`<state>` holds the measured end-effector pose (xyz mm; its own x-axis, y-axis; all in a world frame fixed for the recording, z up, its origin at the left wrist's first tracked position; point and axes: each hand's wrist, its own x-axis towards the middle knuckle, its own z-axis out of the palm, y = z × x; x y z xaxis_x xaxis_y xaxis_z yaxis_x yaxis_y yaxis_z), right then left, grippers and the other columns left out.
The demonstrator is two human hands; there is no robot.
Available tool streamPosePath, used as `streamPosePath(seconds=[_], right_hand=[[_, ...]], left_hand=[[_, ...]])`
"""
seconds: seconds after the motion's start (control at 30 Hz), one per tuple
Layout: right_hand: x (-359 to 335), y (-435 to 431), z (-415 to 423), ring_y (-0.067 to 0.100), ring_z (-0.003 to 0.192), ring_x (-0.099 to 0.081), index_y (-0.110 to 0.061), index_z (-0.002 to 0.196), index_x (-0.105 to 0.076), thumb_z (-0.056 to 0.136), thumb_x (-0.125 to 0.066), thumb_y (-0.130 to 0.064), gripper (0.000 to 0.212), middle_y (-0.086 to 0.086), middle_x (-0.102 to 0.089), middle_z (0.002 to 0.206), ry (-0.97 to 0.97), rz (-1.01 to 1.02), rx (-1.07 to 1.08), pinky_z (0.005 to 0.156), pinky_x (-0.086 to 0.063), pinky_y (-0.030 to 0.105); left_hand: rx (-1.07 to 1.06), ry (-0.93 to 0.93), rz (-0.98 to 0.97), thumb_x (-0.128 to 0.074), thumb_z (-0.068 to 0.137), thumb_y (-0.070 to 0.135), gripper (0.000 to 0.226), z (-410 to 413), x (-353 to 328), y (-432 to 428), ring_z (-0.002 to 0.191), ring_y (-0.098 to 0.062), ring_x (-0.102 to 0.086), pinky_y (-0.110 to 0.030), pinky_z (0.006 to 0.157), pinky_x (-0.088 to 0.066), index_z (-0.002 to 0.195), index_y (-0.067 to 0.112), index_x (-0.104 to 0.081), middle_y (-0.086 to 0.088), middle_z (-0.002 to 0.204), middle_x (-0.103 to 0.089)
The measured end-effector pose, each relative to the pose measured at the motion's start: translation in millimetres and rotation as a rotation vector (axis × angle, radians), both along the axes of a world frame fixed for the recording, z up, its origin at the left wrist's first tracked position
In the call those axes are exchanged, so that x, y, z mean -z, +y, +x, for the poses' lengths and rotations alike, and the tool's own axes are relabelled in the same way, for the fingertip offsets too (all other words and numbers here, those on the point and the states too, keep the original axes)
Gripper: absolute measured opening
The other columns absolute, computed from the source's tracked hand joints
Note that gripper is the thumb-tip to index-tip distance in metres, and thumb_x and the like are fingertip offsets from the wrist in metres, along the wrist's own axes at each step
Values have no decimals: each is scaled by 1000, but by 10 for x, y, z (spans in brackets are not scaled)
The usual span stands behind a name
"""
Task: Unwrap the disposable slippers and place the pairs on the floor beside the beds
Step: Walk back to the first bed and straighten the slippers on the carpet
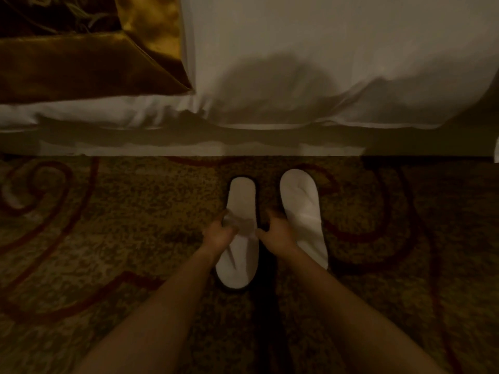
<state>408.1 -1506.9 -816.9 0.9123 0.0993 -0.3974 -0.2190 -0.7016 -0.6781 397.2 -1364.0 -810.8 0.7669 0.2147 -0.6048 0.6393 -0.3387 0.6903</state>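
Two white disposable slippers lie side by side on the patterned carpet, just in front of the bed. The left slipper [239,201] is nearer to me; my left hand [218,233] grips its upper band at the left edge. My right hand [278,232] sits between the two, fingers curled at the left slipper's band and touching the inner edge of the right slipper [302,201]. The right slipper lies slightly farther back, angled a little. No wrapper is visible.
The bed [324,63] with white linen runs across the top, its base [189,143] meeting the carpet. A brown-gold velvet throw [81,55] covers the bed's left part. Brown carpet with red swirls [94,225] spreads on both sides of the slippers.
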Motion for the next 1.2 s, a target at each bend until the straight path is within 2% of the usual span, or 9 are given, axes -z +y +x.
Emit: streamPosePath(seconds=[0.13,0.3,0.47,0.6,0.7,0.8,0.97,1.1,1.2], right_hand=[[54,-323,18,36,134,-28,-6,147,-9,83,-56,-51,91,20,-23,151,-194,-587,118,112,-23,43],[185,-539,-31,39,137,-19,-8,147,4,74,-66,-55,111,24,-13,152,10,-551,114,112,-20,46],[150,-725,72,40,134,-19,-16,147,5,68,-73,-50,116,23,-16,149,71,-406,263,113,-15,47],[74,-819,112,38,134,-17,-19,147,3,68,-74,-37,112,21,-19,148,55,-332,213,113,-14,45],[-66,-810,169,36,137,-14,-25,147,4,65,-75,-31,114,15,-17,150,-49,-290,-113,114,-15,44],[-207,-724,196,31,137,-13,-34,146,5,64,-75,-26,115,8,-16,151,-170,-297,-469,115,-13,41],[-343,-724,286,24,139,-12,-30,147,1,65,-69,-13,110,2,-17,152,-374,-376,-664,114,9,40],[-364,-768,322,24,145,-4,-22,148,1,76,-56,-3,94,6,-6,158,-446,-515,-372,116,10,41],[-325,-694,355,32,138,-27,-6,146,-16,89,-52,-23,70,17,-25,152,-232,-291,157,117,-19,41]], left_hand=[[60,-30,216,-55,88,20,53,0,7,-27,126,-33,-46,-40,109,-37,139,12,-43,-16,136,-52],[35,-76,260,-52,90,19,39,119,-96,-95,114,-38,-53,-42,99,-45,124,-1,-54,-25,121,-58],[-64,-135,67,-48,92,12,40,236,-226,-171,69,-18,-56,-12,47,-43,131,1,-51,-18,109,-65],[-54,-162,-42,-47,93,11,48,294,-276,-214,125,-29,-47,-20,86,-38,140,14,-40,-12,143,-45],[7,-176,52,-51,92,21,32,366,-335,-190,117,-35,-54,-29,86,-42,123,10,-56,-18,122,-59],[162,-217,269,-53,92,29,52,480,-411,-99,124,-35,-49,-31,94,-42,139,13,-41,-17,138,-51],[522,-121,375,-52,92,25,51,511,-437,38,131,-29,-43,-29,102,-37,141,19,-40,-12,147,-42],[385,-116,280,-47,96,20,40,425,-446,-131,121,-32,-51,-29,95,-41,134,9,-48,-17,136,-53],[185,-87,148,-40,97,14,37,308,-389,-379,115,-36,-53,-33,90,-44,132,2,-45,-23,130,-54]])
